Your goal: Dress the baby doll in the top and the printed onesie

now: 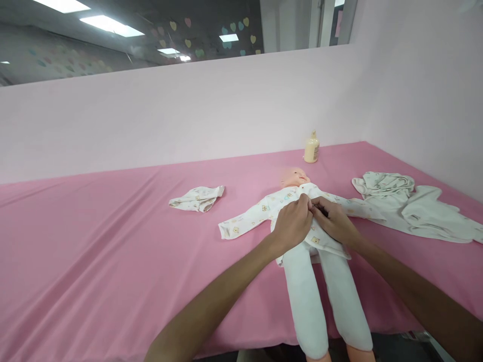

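The pink surface (94,251) carries a doll (304,286) right of its middle, legs reaching past the near edge. Loose clothes (433,213) lie by the right edge. On the doll is a printed shirt (283,198); the left hand (294,221) and right hand (334,219) meet there, fingers pinching its front. A small cloth (198,198) lies left of the doll, a bottle (311,149) by the far edge.

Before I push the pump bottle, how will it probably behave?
The pump bottle may tip if pushed high, being taller than wide. Its smooth-looking body suggests it would stay stiff. The creased pink cloth underneath might bunch against its base.
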